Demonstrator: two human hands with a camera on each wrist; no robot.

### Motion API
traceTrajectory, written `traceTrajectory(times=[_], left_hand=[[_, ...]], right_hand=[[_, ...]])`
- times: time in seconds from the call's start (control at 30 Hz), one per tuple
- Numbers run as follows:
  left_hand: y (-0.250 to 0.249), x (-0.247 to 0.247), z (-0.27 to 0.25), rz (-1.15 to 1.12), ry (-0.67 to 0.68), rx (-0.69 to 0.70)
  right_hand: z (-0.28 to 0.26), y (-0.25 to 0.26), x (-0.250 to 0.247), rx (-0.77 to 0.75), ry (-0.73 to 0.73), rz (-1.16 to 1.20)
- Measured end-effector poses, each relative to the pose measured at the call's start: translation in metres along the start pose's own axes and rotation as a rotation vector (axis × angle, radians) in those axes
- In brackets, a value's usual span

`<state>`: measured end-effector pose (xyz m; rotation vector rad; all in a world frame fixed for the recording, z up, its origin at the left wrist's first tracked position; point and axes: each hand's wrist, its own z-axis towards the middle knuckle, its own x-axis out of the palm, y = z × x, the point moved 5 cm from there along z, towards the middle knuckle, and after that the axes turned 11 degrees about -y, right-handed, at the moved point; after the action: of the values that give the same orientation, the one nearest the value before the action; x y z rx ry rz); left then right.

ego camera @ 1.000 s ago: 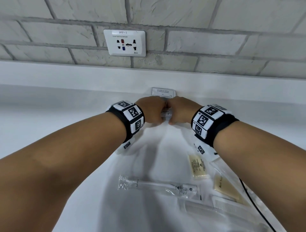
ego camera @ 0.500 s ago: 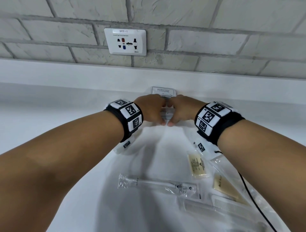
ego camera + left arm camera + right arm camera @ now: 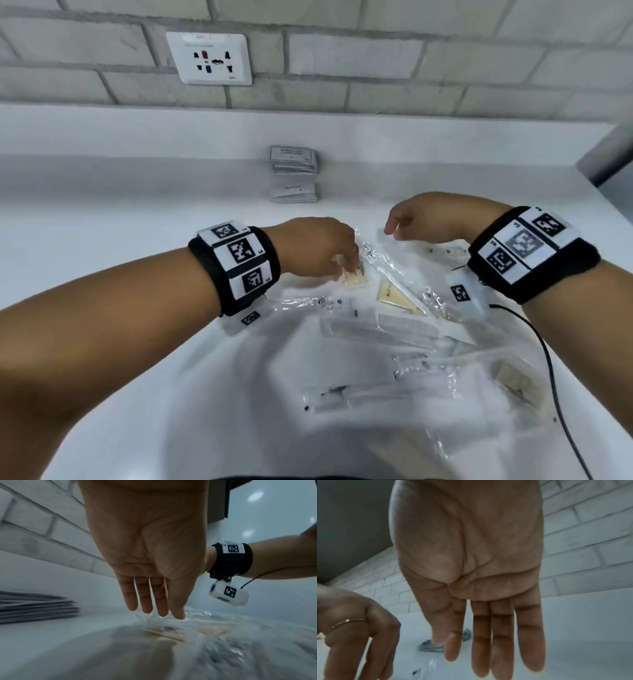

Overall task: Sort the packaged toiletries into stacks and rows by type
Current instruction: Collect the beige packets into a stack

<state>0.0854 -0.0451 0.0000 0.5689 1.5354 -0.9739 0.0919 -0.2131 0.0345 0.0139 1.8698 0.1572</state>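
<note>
Reaching down, left hand (image 3: 318, 246) touches a beige sachet (image 3: 352, 277) with straight fingers; right hand (image 3: 424, 219) hovers open, empty.

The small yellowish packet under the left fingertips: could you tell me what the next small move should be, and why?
Probably pinch and lift it. The left hand has straight fingers reaching down to the yellowish packet without gripping it; the right hand hovers open and empty, and two sachet stacks already stand by the wall.
</note>
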Motion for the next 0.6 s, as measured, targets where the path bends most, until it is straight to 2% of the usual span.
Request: traceTrajectory(times=[0.1,0.17,0.27,0.4,0.5,0.6], left_hand=[[-0.024,0.02,0.003,0.129,0.083,0.078],[-0.031,0.024,0.004,0.218,0.078,0.079],[-0.026,0.025,0.001,0.219,0.088,-0.102],[-0.019,0.024,-0.011,0.234,0.123,-0.285],[-0.013,0.024,-0.027,0.066,0.081,-0.408],[-0.01,0.016,-0.038,-0.04,-0.051,-0.485]], right_hand=[[-0.03,-0.018,0.019,0.032,0.015,-0.039],[-0.048,-0.026,0.026,0.045,-0.058,-0.028],[-0.074,-0.017,0.032,-0.037,-0.18,0.096],[-0.092,0.008,0.057,-0.154,-0.128,0.091],[-0.091,0.004,0.062,-0.078,-0.247,0.0],[-0.087,0.002,0.065,0.032,-0.237,-0.009]])
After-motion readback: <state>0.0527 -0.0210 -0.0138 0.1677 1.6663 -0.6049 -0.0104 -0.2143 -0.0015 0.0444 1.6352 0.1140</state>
